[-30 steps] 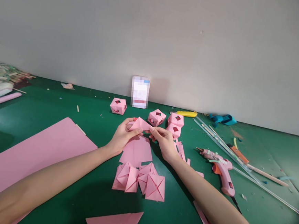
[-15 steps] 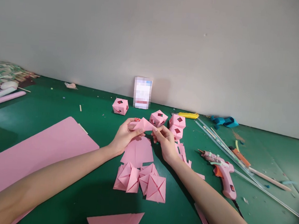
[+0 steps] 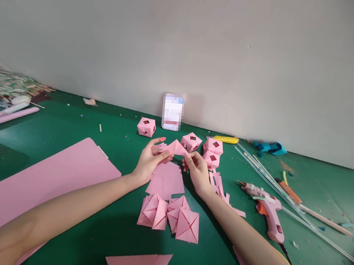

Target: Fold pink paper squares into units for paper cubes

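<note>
A small folded pink paper piece is held up between both hands, with a peak at its top. My left hand pinches its left side between thumb and fingers, the index finger raised. On the right corner, the fingertips of my right hand are closed. Beneath them lies a flat pink paper sheet. Several folded pink squares overlap nearer to me. Pink paper cubes with diamond openings stand beyond the hands, one left and others right.
A large pink sheet lies left. A phone leans on the wall. At right are a pink glue gun, clear sticks, a yellow cutter and blue paper pieces. A folded pink triangle lies in front.
The whole view has shifted slightly, so things appear a little further right. The left index finger has lifted off the paper piece; both hands still hold it.
</note>
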A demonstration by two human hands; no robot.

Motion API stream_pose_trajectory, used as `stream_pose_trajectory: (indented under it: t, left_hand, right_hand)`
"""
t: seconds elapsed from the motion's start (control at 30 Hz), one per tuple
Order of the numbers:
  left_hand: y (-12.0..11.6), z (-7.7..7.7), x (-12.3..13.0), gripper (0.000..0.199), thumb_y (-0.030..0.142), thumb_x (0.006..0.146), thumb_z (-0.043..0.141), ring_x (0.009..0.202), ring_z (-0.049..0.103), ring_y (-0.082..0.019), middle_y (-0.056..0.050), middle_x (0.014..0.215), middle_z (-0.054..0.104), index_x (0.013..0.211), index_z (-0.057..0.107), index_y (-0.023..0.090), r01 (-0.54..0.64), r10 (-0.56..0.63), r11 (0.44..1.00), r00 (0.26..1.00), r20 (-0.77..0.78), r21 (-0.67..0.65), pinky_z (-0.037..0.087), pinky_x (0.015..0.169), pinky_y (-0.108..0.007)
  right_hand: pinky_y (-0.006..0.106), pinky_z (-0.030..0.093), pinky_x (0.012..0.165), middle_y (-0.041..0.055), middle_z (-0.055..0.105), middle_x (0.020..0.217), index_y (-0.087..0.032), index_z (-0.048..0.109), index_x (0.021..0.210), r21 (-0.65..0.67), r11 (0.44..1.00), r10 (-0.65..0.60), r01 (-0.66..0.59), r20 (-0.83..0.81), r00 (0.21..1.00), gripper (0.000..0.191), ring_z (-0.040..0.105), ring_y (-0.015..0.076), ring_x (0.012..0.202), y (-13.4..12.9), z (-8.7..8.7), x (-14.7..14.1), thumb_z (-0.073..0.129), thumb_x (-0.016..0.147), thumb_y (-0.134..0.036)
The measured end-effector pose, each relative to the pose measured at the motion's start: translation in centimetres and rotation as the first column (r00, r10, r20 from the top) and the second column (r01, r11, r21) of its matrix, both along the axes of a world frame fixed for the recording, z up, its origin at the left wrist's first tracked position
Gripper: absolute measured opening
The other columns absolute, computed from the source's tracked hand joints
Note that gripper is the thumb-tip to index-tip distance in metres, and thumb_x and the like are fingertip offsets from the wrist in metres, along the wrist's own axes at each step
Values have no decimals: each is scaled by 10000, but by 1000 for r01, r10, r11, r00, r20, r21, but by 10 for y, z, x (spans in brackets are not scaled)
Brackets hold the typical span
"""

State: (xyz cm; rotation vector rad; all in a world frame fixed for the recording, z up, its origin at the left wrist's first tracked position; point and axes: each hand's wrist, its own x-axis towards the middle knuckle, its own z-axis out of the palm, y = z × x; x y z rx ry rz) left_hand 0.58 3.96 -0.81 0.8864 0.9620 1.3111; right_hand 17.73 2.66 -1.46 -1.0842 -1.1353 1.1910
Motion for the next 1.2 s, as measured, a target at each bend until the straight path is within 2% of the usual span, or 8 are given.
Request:
stream_pose_trajectory:
  t: [0.17,0.33,0.43,0.53,0.73,0.87,1.03,1.2]
  left_hand:
    - [0,0,-2,680,329,776,830,795,771,-179,-76,876,790,1370,528,197,30,-30,1000,999,-28,-5,606,741,-249]
    - [-1,0,-4,765,348,763,837,804,773,-188,-65,901,793,1443,508,232,81,-81,997,996,-41,-20,609,713,-248]
    - [-1,0,-4,787,342,750,847,800,769,-183,-48,850,787,1449,508,216,92,-93,996,995,-42,-23,611,732,-257]
    - [-2,1,-4,840,328,746,852,784,765,-167,-34,836,787,1485,462,235,80,-81,996,996,-36,-28,610,748,-252]
    - [-2,2,-4,879,324,784,826,823,760,-143,-18,870,798,1537,373,297,93,-94,995,995,-23,-24,602,816,-251]
    - [-2,2,-4,913,301,782,830,811,757,-139,-1,821,790,1553,342,263,87,-87,996,996,-4,-17,599,874,-285]
    - [-3,3,-2,1052,270,776,837,812,754,-155,-14,802,785,1599,185,205,43,-42,998,999,18,-36,591,927,-347]
    - [-2,4,-1,1033,258,797,821,854,758,-168,-23,827,783,1600,174,202,58,-56,997,997,46,-50,569,984,-389]
  right_hand:
    - [249,469,523,-2,627,746,-200,614,788,-17,999,-37,37,-12,999,364,544,113,574,2,-1,0,711,822,-549]
    - [245,517,580,29,698,940,-218,701,991,-56,998,-12,9,-55,998,371,633,143,731,3,2,2,786,761,-497]
    - [247,530,611,20,688,839,-206,707,880,-69,998,7,-10,-48,999,328,648,154,748,3,4,3,804,745,-489]
    - [255,536,592,4,652,718,-197,651,755,-73,997,-7,4,-45,999,354,635,150,683,2,4,2,795,748,-520]
    - [254,536,536,-13,650,685,-207,586,750,-93,995,-31,25,-62,998,401,594,120,565,2,2,2,782,750,-557]
    - [249,537,532,-19,646,673,-205,579,748,-104,994,-26,19,-70,997,406,575,108,543,2,3,1,788,744,-554]
    - [243,528,540,-21,648,669,-202,585,751,-113,993,-39,32,-63,997,423,587,110,555,2,4,2,796,725,-568]
    - [236,509,547,-20,652,678,-200,584,760,-112,993,-49,42,-59,997,417,594,105,550,2,1,3,777,748,-569]
